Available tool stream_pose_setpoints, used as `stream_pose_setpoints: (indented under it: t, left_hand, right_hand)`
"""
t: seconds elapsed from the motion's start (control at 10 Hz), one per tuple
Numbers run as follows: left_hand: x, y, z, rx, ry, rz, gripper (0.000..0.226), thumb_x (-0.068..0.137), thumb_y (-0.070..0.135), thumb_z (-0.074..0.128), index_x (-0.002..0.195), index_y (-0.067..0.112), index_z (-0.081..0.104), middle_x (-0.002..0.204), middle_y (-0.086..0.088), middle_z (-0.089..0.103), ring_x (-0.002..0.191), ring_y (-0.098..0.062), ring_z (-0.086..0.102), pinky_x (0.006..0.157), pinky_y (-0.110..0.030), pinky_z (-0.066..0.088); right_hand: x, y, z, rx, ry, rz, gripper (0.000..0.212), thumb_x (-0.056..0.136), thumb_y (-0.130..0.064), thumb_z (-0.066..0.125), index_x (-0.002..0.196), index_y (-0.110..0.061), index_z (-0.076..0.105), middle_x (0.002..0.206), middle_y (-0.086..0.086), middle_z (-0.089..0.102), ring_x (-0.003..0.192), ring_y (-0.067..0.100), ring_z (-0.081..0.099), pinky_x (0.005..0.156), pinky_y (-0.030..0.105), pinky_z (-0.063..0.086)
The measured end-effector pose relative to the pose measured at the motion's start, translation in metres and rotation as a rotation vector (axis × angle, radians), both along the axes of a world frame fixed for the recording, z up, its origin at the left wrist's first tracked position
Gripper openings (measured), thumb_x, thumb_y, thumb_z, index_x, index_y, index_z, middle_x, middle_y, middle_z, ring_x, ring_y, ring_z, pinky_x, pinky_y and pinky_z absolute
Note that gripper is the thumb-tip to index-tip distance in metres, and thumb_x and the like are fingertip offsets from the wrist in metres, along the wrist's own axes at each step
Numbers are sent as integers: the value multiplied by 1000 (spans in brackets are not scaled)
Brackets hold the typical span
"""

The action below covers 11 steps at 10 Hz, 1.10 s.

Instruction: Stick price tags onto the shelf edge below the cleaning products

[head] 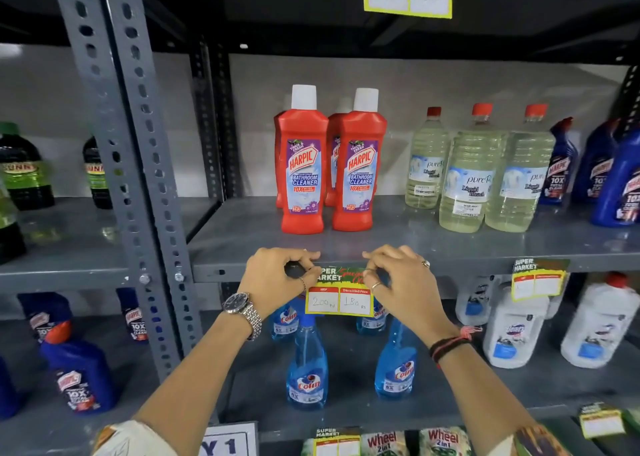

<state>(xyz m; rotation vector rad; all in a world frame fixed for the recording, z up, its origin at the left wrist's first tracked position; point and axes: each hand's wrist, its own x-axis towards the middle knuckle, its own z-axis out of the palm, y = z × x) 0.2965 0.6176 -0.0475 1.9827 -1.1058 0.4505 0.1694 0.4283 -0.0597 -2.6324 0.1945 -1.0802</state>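
In the head view, the price tag [339, 296] hangs from the front edge of the shelf [450, 259], directly below the two red bathroom cleaner bottles [304, 164]. Its long axis runs left to right, parallel to the shelf edge. The top strip lies against the edge, and the lower part with the two white price boxes hangs free below it, in front of the blue spray bottles [307, 362].

The left hand [277, 279] is at the top left corner of the tag and the right hand [401, 275] at the top right corner. Both are equally near, one at each end of the long axis. The grip of each hand is together at its corner: the fingertips are pinched at the line where the tag meets the shelf edge. Whether they pinch the tag itself or a piece of tape, I cannot tell, because the fingers hide that part. The left hand also seems to hold something dark inside the palm, too hidden to name.

I judge that the next move is a press toward the shelf edge, away from the person, along the top strip. The tag looks level, so the press should go straight inward.

Another tag [538, 279] is already on the same edge further right, below the clear bottles [478, 171].
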Motion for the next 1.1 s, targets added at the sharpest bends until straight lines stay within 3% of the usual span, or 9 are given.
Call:
stream_pose_setpoints:
  t: [0.2,0.4,0.6,0.7,0.9,1.0,1.1]
  left_hand:
    - [-1,-8,-1,-49,-3,97,13,68,29,75,59,26,65,85,18,74,83,11,62,66,-14,48]
    - [2,-11,-1,-84,45,123,22,64,29,78,59,23,57,82,19,73,78,9,64,66,-28,56]
    - [-5,-13,-1,-139,9,157,32,63,44,77,62,29,49,71,20,71,75,11,63,56,-23,52]
    - [-4,-14,-2,-140,2,157,35,65,43,76,59,31,44,71,20,71,76,12,63,56,-25,53]
    - [2,-10,-1,-66,-30,106,32,71,29,73,61,33,43,79,23,72,82,11,63,60,-29,56]
    - [4,-4,-1,-15,-40,54,30,75,21,71,72,33,43,90,22,71,86,5,65,62,-23,53]
    - [4,6,6,-47,63,-76,24,80,12,67,88,24,47,101,15,71,93,1,65,78,-30,55]
  right_hand:
    - [8,0,2,4,-36,-33,14,81,-25,61,68,-20,58,92,-12,69,85,13,52,84,35,40]
    - [16,2,0,26,-98,-102,16,75,-29,67,68,-21,54,82,-8,67,78,18,55,79,41,43]
    - [24,11,4,30,-148,-194,47,67,-66,67,82,-24,54,78,-11,61,76,15,53,69,38,43]
    - [24,9,5,53,-136,-166,40,68,-61,70,83,-26,57,80,-12,65,79,14,56,71,38,43]
    - [16,-6,7,145,-90,-98,17,81,-22,71,80,-30,56,74,-16,68,80,11,63,76,43,51]
    - [14,-11,7,153,-76,-32,21,83,-10,67,81,-26,54,81,-16,74,82,1,67,74,32,55]
    - [7,-18,18,255,-55,32,25,84,-3,63,86,-27,55,84,-18,73,82,-9,66,68,5,47]
